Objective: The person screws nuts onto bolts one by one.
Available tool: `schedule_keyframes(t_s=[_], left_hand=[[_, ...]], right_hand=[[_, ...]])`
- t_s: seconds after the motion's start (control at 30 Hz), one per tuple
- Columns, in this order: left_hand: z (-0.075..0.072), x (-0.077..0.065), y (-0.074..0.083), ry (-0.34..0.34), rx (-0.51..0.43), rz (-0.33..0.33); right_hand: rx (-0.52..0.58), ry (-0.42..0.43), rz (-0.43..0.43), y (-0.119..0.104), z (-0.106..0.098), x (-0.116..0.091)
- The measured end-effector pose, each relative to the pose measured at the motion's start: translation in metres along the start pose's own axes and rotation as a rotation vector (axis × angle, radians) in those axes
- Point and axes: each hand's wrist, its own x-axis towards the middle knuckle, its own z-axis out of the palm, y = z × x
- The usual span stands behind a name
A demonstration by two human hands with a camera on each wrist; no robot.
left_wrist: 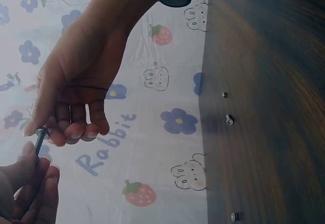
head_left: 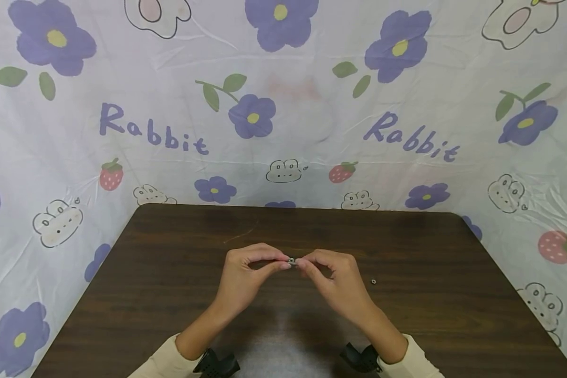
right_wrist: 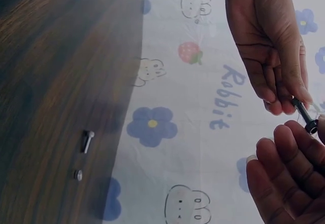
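The left hand point(head_left: 241, 272) and right hand point(head_left: 336, 274) are pinching opposite ends of a slim grey threaded metal bolt point(left_wrist: 39, 144), holding it above the dark-brown wood-grain table point(head_left: 156, 286). Keeping it straight and finger pressure light is probably serving control best. The right wrist view is revealing a short silver metal screw point(right_wrist: 88, 140) lying there, which the head view is not clearly showing; a white flower-printed cloth point(head_left: 312, 149) is hanging behind.

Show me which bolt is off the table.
The held bolt, pinched between the left hand and right hand. The other bolt lies on the tabletop near a small nut.
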Motion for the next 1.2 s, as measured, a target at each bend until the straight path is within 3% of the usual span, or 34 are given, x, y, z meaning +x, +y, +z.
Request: schedule_keyframes(t_s=[0.53,0.7,0.93,1.2], left_hand=[[0.006,0.000,0.002,-0.010,-0.045,0.010],[0.007,0.001,0.003,-0.003,-0.051,0.014],[0.008,0.002,0.003,0.009,-0.040,0.021],[0.010,0.000,0.002,-0.004,-0.042,0.009]], right_hand=[[0.011,0.040,0.018,0.000,-0.007,-0.001],[0.067,0.041,0.010,0.000,-0.012,-0.002],[0.093,-0.005,-0.053,0.001,-0.016,-0.003],[0.085,0.024,-0.123,0.002,-0.016,-0.005]])
